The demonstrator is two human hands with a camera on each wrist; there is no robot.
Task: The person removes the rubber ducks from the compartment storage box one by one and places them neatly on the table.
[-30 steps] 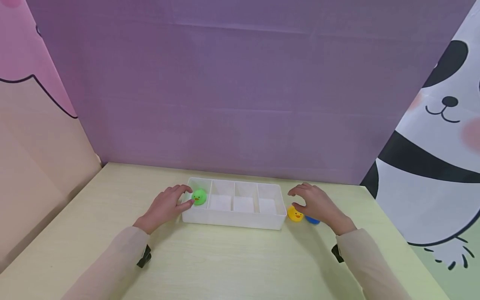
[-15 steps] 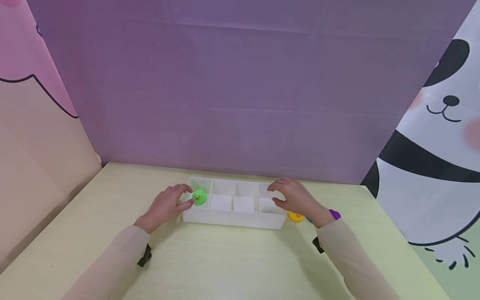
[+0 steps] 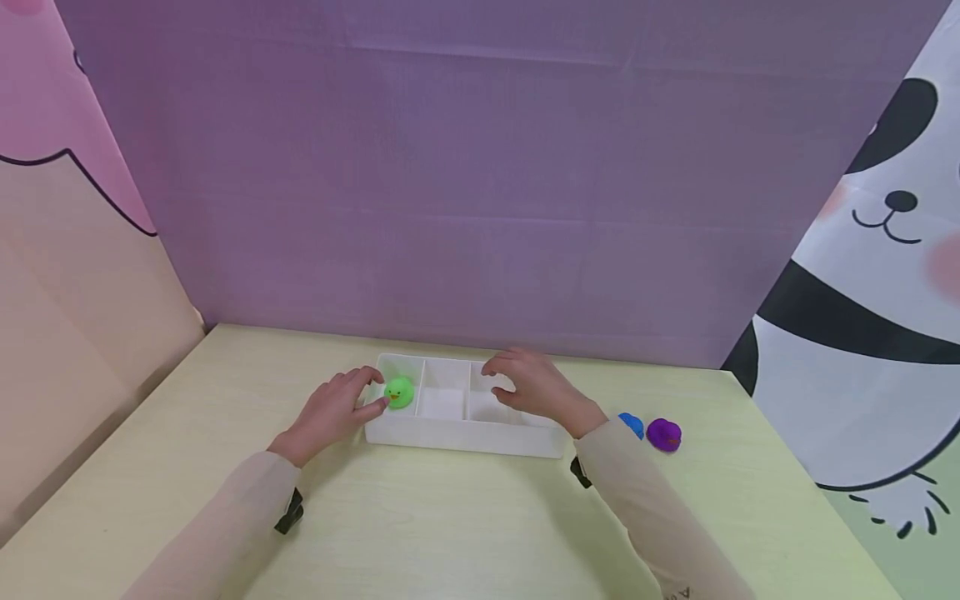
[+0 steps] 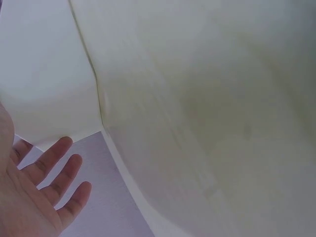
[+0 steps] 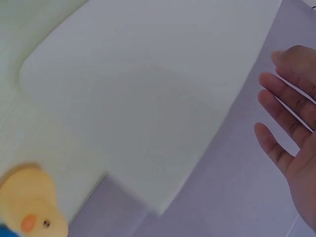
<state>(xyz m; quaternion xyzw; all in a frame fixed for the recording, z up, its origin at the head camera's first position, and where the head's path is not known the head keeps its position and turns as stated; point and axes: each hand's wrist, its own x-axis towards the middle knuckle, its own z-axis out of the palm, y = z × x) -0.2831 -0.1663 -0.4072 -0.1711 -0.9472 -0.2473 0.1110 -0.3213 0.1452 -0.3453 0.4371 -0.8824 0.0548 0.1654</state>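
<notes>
A white box (image 3: pixel 457 437) with a row of compartments stands on the table. In its leftmost compartment sits a green rubber duck (image 3: pixel 402 392). My left hand (image 3: pixel 328 417) is at the box's left end, thumb and fingers spread in front of the duck; the left wrist view shows loosely extended fingers (image 4: pixel 54 163). Over the right-hand compartments hovers my right hand (image 3: pixel 538 388), fingers parted and holding nothing. A yellow rubber duck (image 5: pixel 32 197) appears beside the box in the right wrist view; in the head view my right arm hides it.
Right of the box lie a blue duck (image 3: pixel 632 422), partly covered by my sleeve, and a purple duck (image 3: pixel 664 435). A purple cloth (image 3: pixel 480 183) rises behind the table (image 3: pixel 420 525). Printed panels flank it, with a panda (image 3: pixel 870 350) on the right one.
My right hand has moved left from above the yellow duck to over the box's right compartments, bringing the purple duck into view and covering the yellow one. My left hand stays put.
</notes>
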